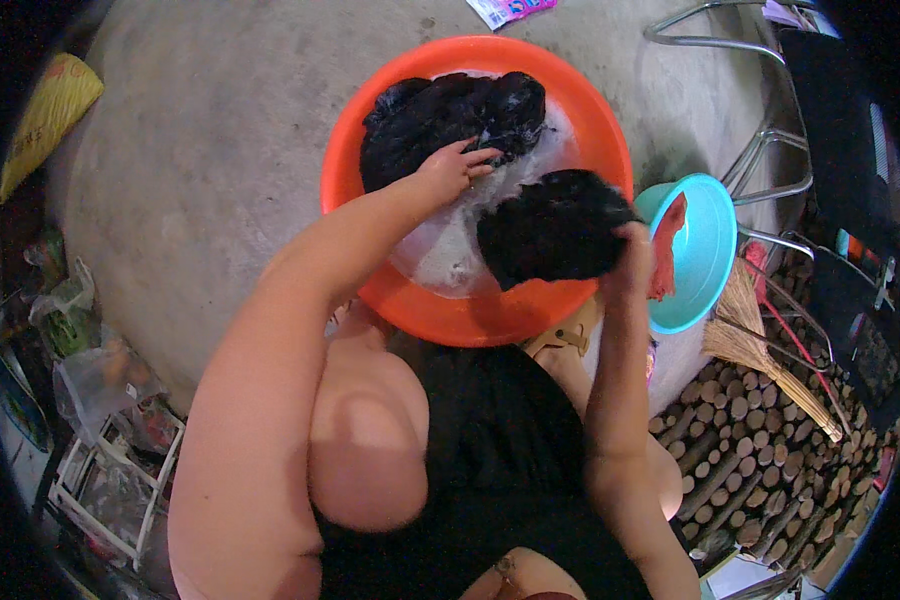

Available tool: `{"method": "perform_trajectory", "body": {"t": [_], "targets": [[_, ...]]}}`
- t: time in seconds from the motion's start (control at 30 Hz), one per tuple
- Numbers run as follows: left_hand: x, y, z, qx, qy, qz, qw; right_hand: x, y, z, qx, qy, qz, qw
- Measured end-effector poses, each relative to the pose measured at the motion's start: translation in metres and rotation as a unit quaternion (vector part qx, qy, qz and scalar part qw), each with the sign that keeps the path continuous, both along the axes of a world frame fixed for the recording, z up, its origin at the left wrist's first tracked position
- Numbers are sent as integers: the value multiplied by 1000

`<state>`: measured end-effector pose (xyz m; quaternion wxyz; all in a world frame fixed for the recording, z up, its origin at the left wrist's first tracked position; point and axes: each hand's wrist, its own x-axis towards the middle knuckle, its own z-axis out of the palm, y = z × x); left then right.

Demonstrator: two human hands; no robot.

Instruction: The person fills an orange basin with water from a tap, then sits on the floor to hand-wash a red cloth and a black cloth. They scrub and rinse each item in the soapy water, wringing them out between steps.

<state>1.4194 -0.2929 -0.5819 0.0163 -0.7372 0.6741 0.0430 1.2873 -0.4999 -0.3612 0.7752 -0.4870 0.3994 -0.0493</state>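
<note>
An orange plastic basin (487, 319) stands on the floor before me, with whitish soapy water (450, 259) in it. A heap of wet black cloth (435, 116) fills its far left part. My left hand (461, 166) rests at the near edge of this heap, fingers spread, with no clear grip. At the right side of the basin, my right hand (634, 244) grips the edge of another piece of black cloth (555, 229), which is lifted over the suds. Part of the right hand is blurred, and its fingers are partly hidden by the cloth.
A turquoise basin (701, 262) with a red cloth (669, 247) over its rim stands tilted at the right. Beyond it are metal-framed chairs (772, 195), a straw broom (750, 330) and stacked logs (765, 450). Plastic bags (105, 375) and a white rack (146, 517) lie left.
</note>
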Motion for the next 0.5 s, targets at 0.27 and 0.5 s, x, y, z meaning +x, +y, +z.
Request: {"method": "perform_trajectory", "body": {"t": [0.27,0.5], "targets": [[-45,23,64,-49,124,82,988,-43,-13,-131,-625,119,329,698],[-108,34,76,161,512,340,772,-48,14,-162,-613,112,610,490]]}}
